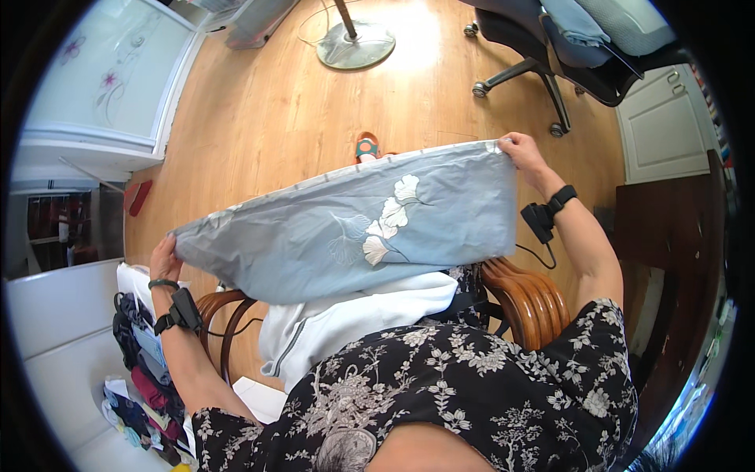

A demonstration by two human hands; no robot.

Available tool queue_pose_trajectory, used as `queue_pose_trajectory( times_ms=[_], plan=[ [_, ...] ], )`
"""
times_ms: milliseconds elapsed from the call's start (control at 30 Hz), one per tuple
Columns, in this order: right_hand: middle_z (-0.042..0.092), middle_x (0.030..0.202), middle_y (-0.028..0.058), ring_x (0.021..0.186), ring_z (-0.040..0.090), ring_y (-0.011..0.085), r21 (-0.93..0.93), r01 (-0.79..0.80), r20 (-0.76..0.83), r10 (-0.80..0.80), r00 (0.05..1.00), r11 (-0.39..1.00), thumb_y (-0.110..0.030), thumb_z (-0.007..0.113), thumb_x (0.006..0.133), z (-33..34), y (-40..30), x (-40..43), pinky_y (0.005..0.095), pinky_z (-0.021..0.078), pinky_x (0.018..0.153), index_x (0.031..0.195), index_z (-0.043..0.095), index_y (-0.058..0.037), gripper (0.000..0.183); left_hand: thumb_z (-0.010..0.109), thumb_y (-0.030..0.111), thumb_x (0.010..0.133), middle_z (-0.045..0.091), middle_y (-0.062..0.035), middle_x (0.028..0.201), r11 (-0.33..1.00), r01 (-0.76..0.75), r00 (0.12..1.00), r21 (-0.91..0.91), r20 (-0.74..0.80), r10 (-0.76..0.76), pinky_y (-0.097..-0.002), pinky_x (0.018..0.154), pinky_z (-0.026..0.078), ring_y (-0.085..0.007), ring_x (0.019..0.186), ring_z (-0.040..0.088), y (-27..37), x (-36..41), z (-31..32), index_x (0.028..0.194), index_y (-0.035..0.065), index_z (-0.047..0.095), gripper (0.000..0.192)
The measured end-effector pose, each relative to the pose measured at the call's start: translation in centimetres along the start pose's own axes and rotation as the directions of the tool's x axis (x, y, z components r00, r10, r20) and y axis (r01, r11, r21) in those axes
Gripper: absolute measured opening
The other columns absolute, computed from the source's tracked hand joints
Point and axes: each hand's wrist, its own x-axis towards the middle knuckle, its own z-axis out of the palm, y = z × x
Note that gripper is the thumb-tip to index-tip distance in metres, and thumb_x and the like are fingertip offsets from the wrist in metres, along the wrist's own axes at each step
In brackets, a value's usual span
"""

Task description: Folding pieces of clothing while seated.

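A blue-grey cloth [301,236], printed with white ginkgo leaves, stretches between my two hands; it could be a pillowcase. My left hand [164,259] pinches its left corner. Gripping the upper right corner is my right hand [524,156], held farther from my body than the left. The cloth's far edge shows a pale strip, and its middle hangs over my lap. Beneath it lies a white garment [354,310] with a dark zip or trim line, partly hidden by the cloth.
I sit in a chair with curved wooden armrests [525,301]. Folded clothes [147,366] are piled at the left. Ahead stand a round metal stand base [356,45] and a wheeled office chair [542,76]. A red broom or dustpan [138,197] is by the left cabinet; dark wooden furniture [660,218] is at right.
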Motion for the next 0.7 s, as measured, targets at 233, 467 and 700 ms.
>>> queue_pose_trajectory(
  times_ms=[233,467,700],
  plan=[
    [0.055,0.068,-0.0074,0.056,0.047,0.0007,0.22,0.075,0.198,-0.12,0.973,0.973,-0.023,0.062,0.086,0.3,-7.7,-3.8,0.0179,0.0342,0.048,0.082,0.058,-0.01,0.014,0.061,0.016,0.088,0.062,-0.0012,0.083,0.959,-0.206,0.966,0.193,-0.118,0.231,-0.0236,0.068,0.045,-0.0088,0.074,0.056,2.9,-1.9,7.6,0.095,0.0029,0.059,0.015],
    [0.059,0.071,-0.0044,0.058,0.051,0.0007,0.345,0.23,0.184,-0.306,0.934,0.91,-0.02,0.063,0.087,1.6,-13.5,-6.8,0.0155,0.0377,0.051,0.085,0.058,-0.0071,0.014,0.059,0.016,0.09,0.055,0.002,0.072,0.711,-0.571,0.784,0.41,0.014,0.621,-0.0185,0.053,0.036,-0.0028,0.061,0.047,6.0,-6.2,14.9,0.087,0.0034,0.054,0.013],
    [0.057,0.075,0.0014,0.062,0.053,0.0056,0.322,0.262,0.327,-0.366,0.871,0.91,-0.013,0.061,0.083,7.2,-18.8,-11.1,0.0205,0.0454,0.052,0.099,0.059,-0.002,0.02,0.055,0.01,0.089,0.051,0.0053,0.065,0.786,-0.593,0.805,0.177,0.115,0.582,-0.0182,0.048,0.033,-0.0013,0.055,0.043,7.2,-10.8,21.7,0.102,0.0049,0.056,0.013]
  ],
)
